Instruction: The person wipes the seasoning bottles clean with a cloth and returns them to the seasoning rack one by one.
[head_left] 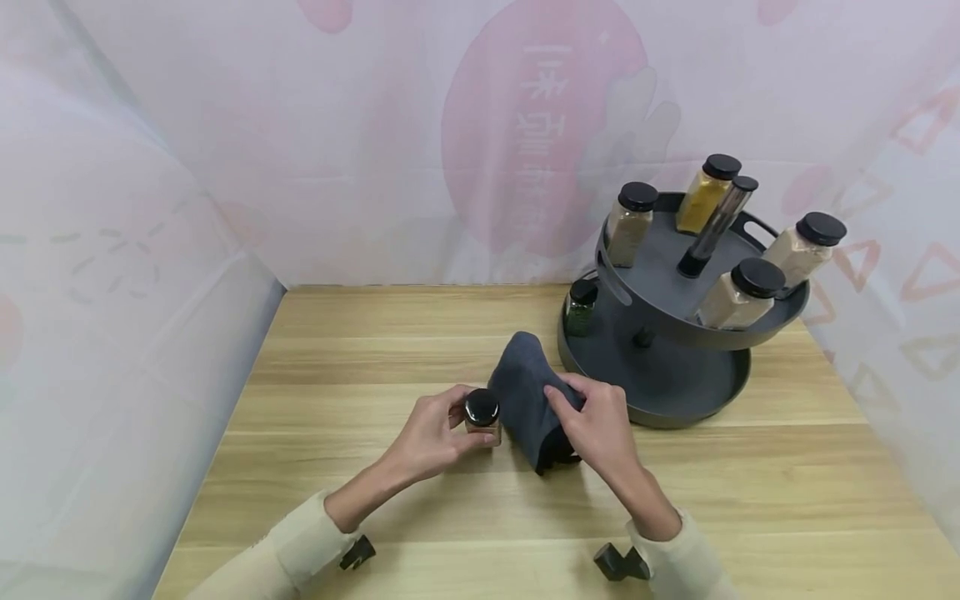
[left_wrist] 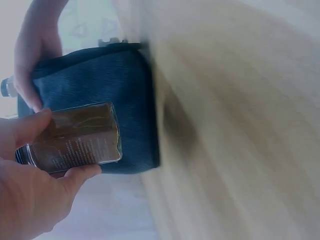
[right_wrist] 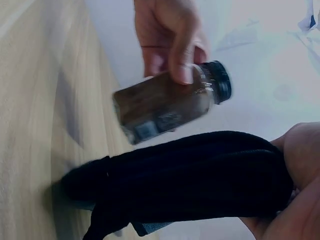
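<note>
My left hand (head_left: 431, 437) grips a spice jar (head_left: 482, 410) with a black lid and brown powder inside. The jar (left_wrist: 82, 142) hangs just above the wooden table, its printed label showing in the left wrist view. Beside it, a dark blue-grey cloth piece, pouch-like (head_left: 521, 396), is pinched along its edge by my right hand (head_left: 600, 417). In the right wrist view the jar (right_wrist: 162, 102) and the dark cloth (right_wrist: 190, 175) are close together but apart. Whether anything is inside the cloth cannot be seen.
A two-tier dark grey round rack (head_left: 660, 392) stands at the right. Several black-lidded jars are on its upper tier, including a yellow one (head_left: 701, 200); a green one (head_left: 580, 312) stands below. Printed white curtains (head_left: 360, 183) enclose the wooden table (head_left: 352, 350).
</note>
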